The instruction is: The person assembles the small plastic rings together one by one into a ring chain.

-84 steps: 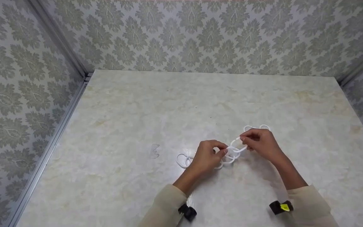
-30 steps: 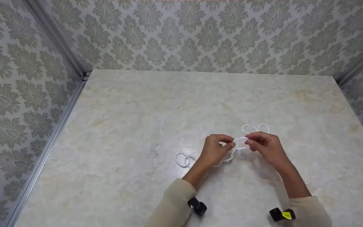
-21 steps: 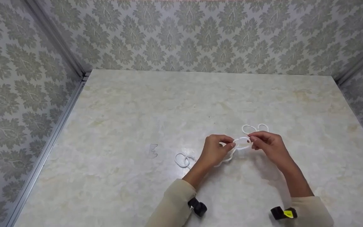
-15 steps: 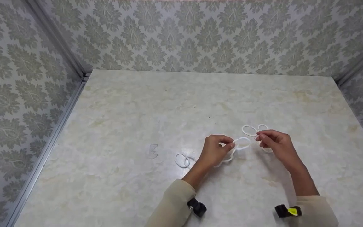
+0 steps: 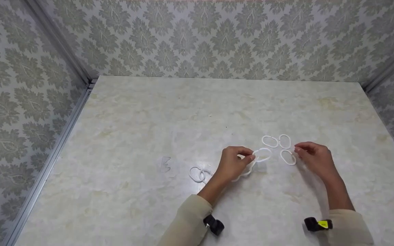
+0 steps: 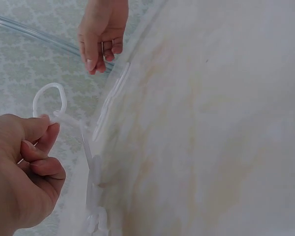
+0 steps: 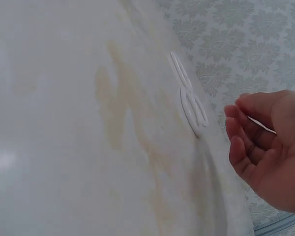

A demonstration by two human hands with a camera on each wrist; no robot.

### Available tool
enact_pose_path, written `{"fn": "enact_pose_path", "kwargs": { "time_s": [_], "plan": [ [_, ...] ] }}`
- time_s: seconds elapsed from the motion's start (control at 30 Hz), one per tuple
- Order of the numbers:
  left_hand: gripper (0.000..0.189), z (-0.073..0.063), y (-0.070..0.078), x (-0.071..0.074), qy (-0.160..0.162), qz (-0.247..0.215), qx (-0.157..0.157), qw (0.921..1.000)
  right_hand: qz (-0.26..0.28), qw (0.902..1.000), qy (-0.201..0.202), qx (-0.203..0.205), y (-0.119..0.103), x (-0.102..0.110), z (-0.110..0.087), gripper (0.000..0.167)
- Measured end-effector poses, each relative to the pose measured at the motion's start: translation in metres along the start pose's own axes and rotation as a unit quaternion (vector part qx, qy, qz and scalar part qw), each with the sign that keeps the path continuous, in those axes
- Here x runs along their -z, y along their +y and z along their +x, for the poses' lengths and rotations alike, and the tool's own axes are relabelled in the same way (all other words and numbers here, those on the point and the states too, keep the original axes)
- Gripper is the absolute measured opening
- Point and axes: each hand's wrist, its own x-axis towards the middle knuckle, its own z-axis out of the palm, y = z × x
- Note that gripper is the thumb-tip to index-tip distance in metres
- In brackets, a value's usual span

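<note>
Between thumb and forefinger my left hand (image 5: 231,164) pinches a white oval plastic link (image 5: 271,154), raised above the table. In the left wrist view this raised link (image 6: 64,98) connects to a chain of links (image 6: 85,145) running down to the table. Part of that chain is hidden by the left hand and forearm; more of its links (image 5: 190,174) show left of the forearm. My right hand (image 5: 317,161) holds nothing, its fingers loosely bent, just right of a loose-looking link (image 5: 289,164). The right wrist view also shows no object in the right hand (image 7: 265,147).
Two more white links, one on the left (image 5: 262,140) and one on the right (image 5: 289,141), lie behind the nearest one. A thin transparent jagged-edged piece (image 5: 166,164) is on the marbled table (image 5: 132,119). Patterned walls (image 5: 204,37) stand around it.
My right hand has let go of the raised link and moved right, uncovering a link on the table. My left hand still pinches its link and has hardly moved in the last second.
</note>
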Motion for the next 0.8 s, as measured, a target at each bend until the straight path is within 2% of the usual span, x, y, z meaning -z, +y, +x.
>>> {"fn": "enact_pose_path", "kwargs": {
  "time_s": [0.13,0.27,0.53,0.8],
  "plan": [
    [0.012,0.001,0.0,-0.001,0.002,-0.001,-0.001,1.0,-0.089,0.9952,-0.018,-0.036,0.001,-0.001,-0.001,0.046],
    [0.012,0.001,0.0,-0.002,0.0,0.003,0.004,1.0,-0.131,0.9882,-0.038,-0.07,-0.001,-0.004,-0.004,0.059],
    [0.012,0.001,0.001,-0.002,0.0,0.003,0.006,1.0,-0.155,0.9826,-0.029,-0.099,-0.005,-0.013,-0.012,0.064],
    [0.011,0.001,0.0,-0.001,0.004,0.001,0.01,0.9999,-0.147,0.9856,-0.019,-0.081,0.0,-0.019,-0.013,0.054]
  ]
}}
